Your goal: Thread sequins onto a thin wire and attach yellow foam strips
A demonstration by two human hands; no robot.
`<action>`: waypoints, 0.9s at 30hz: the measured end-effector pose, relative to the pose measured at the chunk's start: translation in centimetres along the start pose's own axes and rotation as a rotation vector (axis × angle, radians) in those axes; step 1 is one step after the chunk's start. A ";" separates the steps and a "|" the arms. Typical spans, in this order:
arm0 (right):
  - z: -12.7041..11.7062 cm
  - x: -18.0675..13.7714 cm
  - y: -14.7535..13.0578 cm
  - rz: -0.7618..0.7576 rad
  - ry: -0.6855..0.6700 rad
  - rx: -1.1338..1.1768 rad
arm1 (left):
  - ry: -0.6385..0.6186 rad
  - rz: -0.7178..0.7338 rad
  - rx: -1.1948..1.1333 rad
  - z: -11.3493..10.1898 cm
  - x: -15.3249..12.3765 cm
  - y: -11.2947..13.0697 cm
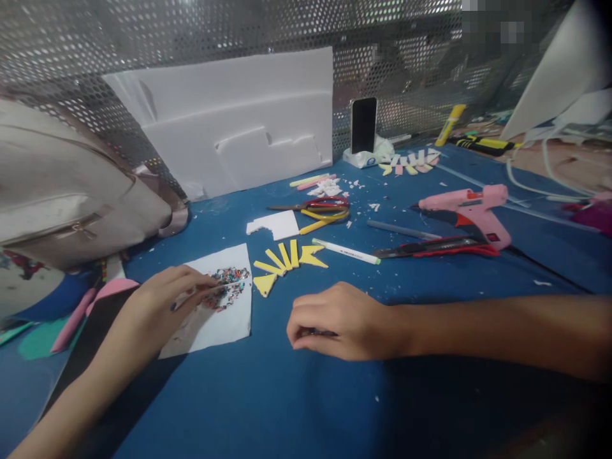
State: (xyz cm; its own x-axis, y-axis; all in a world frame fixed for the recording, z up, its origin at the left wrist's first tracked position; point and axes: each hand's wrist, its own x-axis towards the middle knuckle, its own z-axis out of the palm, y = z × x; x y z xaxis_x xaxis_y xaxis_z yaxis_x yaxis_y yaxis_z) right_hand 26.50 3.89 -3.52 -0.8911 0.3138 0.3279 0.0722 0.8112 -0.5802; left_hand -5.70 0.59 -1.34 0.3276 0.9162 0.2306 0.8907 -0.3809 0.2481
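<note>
Lying at narrow left grip [215, 285] — glittery bits [230, 290]; right grip [293, 344] curled closed, contents unclear.

Colourful bits [226, 303] lie on white paper [224, 331] by the left fingers [189, 278].

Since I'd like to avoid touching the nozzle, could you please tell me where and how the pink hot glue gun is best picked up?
Probably by its handle, coming from the right: the pink hot glue gun lies with its nozzle pointing left and its handle slanting toward the near right, where the black cord trails away.
</note>
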 end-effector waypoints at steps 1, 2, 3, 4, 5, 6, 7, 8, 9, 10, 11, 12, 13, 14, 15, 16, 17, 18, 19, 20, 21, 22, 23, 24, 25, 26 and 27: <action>0.0 0.0 0.0 -0.001 0.002 0.000 | 0.009 -0.011 0.003 -0.1 0.0 0.0; 0.0 0.0 0.0 -0.002 0.002 0.000 | 0.017 -0.019 0.005 -0.1 -0.1 0.1; 0.0 0.0 0.0 -0.002 0.002 0.002 | 0.025 -0.026 0.007 -0.1 -0.1 0.1; 0.0 0.0 0.0 -0.005 0.002 0.004 | 0.028 -0.031 0.007 0.0 -0.1 0.1; 0.0 0.0 0.0 -0.007 0.004 0.006 | 0.029 -0.034 0.007 0.0 0.0 0.1; 0.0 0.0 0.0 -0.009 0.004 0.007 | 0.028 -0.035 0.007 0.1 0.0 0.1; 0.0 0.0 0.1 -0.009 0.004 0.007 | 0.029 -0.035 0.004 0.2 0.1 0.1; 0.0 0.0 0.1 -0.009 0.004 0.005 | 0.032 -0.034 0.000 0.2 0.1 0.1; 0.1 0.0 0.1 -0.007 0.006 0.004 | 0.035 -0.032 -0.004 0.3 0.1 0.0; 0.1 0.0 0.1 -0.005 0.006 0.004 | 0.041 -0.031 -0.008 0.4 0.1 -0.1; 0.1 0.0 0.1 -0.004 0.005 0.004 | 0.047 -0.030 -0.011 0.5 0.1 -0.1; 0.1 0.0 0.1 -0.004 0.003 0.004 | 0.054 -0.031 -0.013 0.5 0.1 -0.1; 0.1 0.0 0.1 -0.005 0.004 0.005 | 0.060 -0.032 -0.013 0.6 0.1 -0.1; 0.1 0.0 0.1 -0.007 0.003 0.006 | 0.065 -0.033 -0.011 0.6 0.1 -0.1; 0.0 0.0 0.1 -0.007 0.002 0.005 | 0.069 -0.033 -0.011 0.6 0.1 -0.1; 0.0 0.0 0.1 -0.007 0.000 0.005 | 0.073 -0.032 -0.011 0.6 0.1 -0.1; 0.0 0.0 0.1 -0.007 0.000 0.004 | 0.077 -0.028 -0.010 0.6 0.1 -0.1; 0.0 0.0 0.1 -0.006 -0.001 0.005 | 0.080 -0.024 -0.010 0.6 0.1 -0.1; 0.1 0.0 0.1 -0.006 0.000 0.004 | 0.084 -0.019 -0.008 0.7 0.1 -0.1; 0.1 0.0 0.1 -0.005 -0.001 0.004 | 0.086 -0.014 -0.008 0.7 0.1 -0.1; 0.1 0.0 0.1 -0.005 0.001 0.004 | 0.085 -0.009 -0.009 0.7 0.1 -0.2; 0.1 0.0 0.1 -0.005 0.002 0.004 | 0.084 -0.005 -0.011 0.7 0.1 -0.3; 0.1 0.0 0.1 -0.006 0.001 0.005 | 0.080 -0.003 -0.015 0.7 0.1 -0.3; 0.1 0.0 0.1 -0.007 0.002 0.006 | 0.079 -0.001 -0.018 0.7 0.1 -0.4; 0.2 0.1 0.1 -0.009 0.002 0.006 | 0.079 -0.001 -0.020 0.8 0.1 -0.5; 0.2 0.1 0.1 -0.010 0.003 0.004 | 0.079 -0.002 -0.021 0.8 0.1 -0.5; 0.1 0.1 0.1 -0.011 0.003 0.003 | 0.082 -0.004 -0.022 0.8 0.0 -0.6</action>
State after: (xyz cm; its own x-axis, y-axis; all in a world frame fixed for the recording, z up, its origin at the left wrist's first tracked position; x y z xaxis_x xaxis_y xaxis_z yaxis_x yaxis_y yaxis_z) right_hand 26.39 3.90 -3.65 -0.8903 0.3069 0.3366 0.0613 0.8130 -0.5790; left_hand -5.92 0.95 -2.25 0.2965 0.9049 0.3053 0.8846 -0.3807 0.2693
